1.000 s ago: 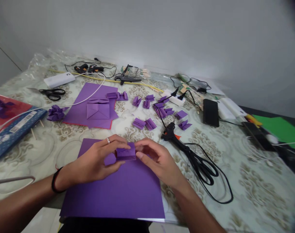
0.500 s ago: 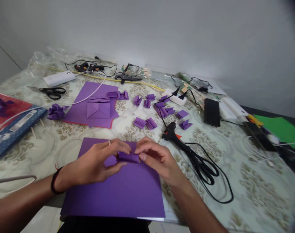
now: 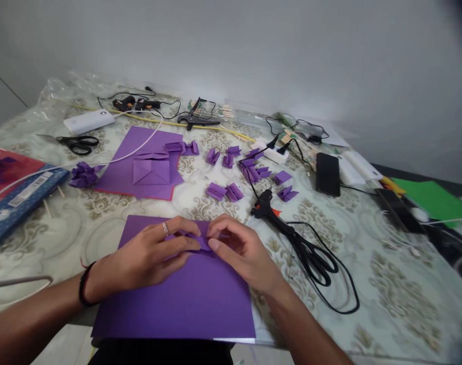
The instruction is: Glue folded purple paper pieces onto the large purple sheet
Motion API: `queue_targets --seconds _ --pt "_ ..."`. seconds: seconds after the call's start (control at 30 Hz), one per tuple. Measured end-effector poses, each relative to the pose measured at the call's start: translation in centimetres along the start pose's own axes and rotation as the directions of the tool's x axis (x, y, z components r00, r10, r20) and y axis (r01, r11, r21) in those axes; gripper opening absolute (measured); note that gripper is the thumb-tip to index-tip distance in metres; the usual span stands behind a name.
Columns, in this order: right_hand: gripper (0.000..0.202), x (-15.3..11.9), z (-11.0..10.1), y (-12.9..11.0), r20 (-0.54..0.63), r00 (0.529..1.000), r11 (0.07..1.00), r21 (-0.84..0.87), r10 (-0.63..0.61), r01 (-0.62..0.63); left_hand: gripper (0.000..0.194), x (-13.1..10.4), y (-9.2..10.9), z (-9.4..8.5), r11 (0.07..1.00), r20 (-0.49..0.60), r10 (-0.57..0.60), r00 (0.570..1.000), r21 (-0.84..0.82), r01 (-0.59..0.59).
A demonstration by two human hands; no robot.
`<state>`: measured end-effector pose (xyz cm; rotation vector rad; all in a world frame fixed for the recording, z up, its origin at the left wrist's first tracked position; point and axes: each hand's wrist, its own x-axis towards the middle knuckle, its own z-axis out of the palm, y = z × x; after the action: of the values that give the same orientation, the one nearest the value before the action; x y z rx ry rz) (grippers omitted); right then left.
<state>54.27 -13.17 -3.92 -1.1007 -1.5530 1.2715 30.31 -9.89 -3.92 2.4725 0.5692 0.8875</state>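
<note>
A small folded piece of purple paper (image 3: 205,245) is pinched between both my hands, above a large purple sheet (image 3: 177,299) near the table's front edge. My left hand (image 3: 160,248), with a ring and a dark wristband, has its thumb and fingers closed on the piece's left part. At its right end, the thumb and fingertips of my right hand (image 3: 242,251) grip it. My fingers hide much of the piece. Several folded purple paper pieces (image 3: 216,191) lie beyond my hands. A black glue gun (image 3: 267,205) rests to the right of the sheet.
Black scissors (image 3: 78,144), a white power bank (image 3: 89,121) and a crumpled purple paper flower (image 3: 83,175) lie left. A folded purple envelope shape (image 3: 151,172) sits on purple paper. A white power strip (image 3: 271,151) is at the back; a black phone (image 3: 327,174) lies right.
My left fingers and thumb have come together over the folded paper, covering more of it. The right hand keeps its pinch. The whole view has shifted slightly.
</note>
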Motion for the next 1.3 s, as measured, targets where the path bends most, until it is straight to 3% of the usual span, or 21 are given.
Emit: queue_targets --seconds 0.2,0.3,0.37,0.43,0.57,0.7,1.07,1.3 --pt "0.019 -0.2 0.3 0.2 0.011 0.993 0.99 0.075 0.118 -0.118 0.021 -0.4 -0.1 0.2 0.996 -0.024 0.049 0.999 0.077 -0.047" --pt "0.022 -0.2 0.4 0.3 -0.013 0.988 0.983 0.109 0.152 -0.149 0.017 0.0 0.3 -0.2 0.999 -0.024 0.035 0.999 0.002 -0.035" --pt "0.02 -0.2 0.5 0.4 -0.044 0.988 0.984 0.105 0.148 -0.143 0.029 0.4 0.6 -0.6 0.995 -0.011 -0.019 1.0 -0.094 0.018" --pt "0.016 -0.2 0.6 0.4 -0.068 0.991 0.992 0.064 0.115 -0.111 0.035 0.9 0.8 -0.9 0.98 0.015 -0.121 0.993 -0.157 0.122" --pt "0.006 -0.3 0.8 0.3 -0.066 0.998 0.994 -0.11 -0.018 0.011 0.016 1.5 0.4 -0.8 0.946 0.06 -0.265 0.962 -0.176 0.271" --pt "0.008 -0.3 0.9 0.0 -0.045 0.994 0.969 -0.23 -0.099 0.086 0.006 1.4 -0.1 -0.2 0.94 0.053 -0.252 0.966 -0.224 0.257" --pt "0.01 -0.5 1.3 0.7 -0.004 0.954 0.879 -0.391 -0.298 0.273 0.009 1.0 -0.1 -0.1 0.94 0.013 -0.254 0.967 -0.23 0.251" --pt "0.008 -0.4 1.4 0.8 -0.033 0.944 0.868 -0.404 -0.329 0.289 0.012 0.7 -0.4 0.1 0.945 -0.041 -0.236 0.971 -0.242 0.219"
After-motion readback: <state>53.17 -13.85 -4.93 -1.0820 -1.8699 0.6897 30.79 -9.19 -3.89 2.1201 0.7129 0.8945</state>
